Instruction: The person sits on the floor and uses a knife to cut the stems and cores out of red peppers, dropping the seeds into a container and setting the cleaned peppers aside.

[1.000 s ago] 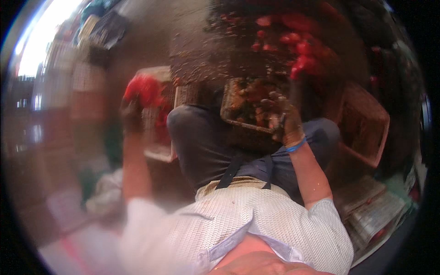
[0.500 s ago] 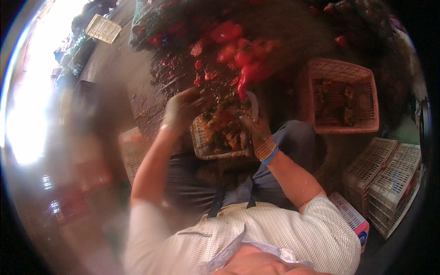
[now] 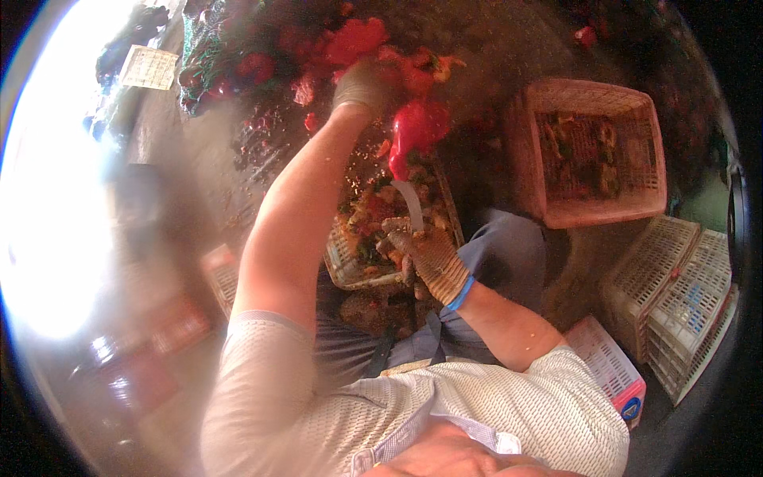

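My gloved left hand (image 3: 364,87) reaches far forward into a heap of red peppers (image 3: 355,41); its fingers are blurred and dark among them, so their grip is unclear. A larger glossy red pepper (image 3: 417,131) lies just to its right, its tip pointing toward me. In my gloved right hand (image 3: 435,261), which has a blue band at the wrist, is a knife (image 3: 411,205) with a short curved blade pointing forward. The right hand hovers over the near right part of a plastic basket (image 3: 343,269) between my legs. Orange, red and green pepper scraps (image 3: 369,215) fill the basket.
At the right stands a pink crate (image 3: 596,216) with some scraps inside. Pale crates (image 3: 664,278) are stacked nearer, beside a pink and white crate (image 3: 608,362). Green netting (image 3: 195,56) borders the heap at far left, near a yellowish basket (image 3: 149,67).
My left hand has moved forward from beside the basket into the pepper heap. My right hand, with the knife, has drawn back slightly toward me. The view has shifted a little.
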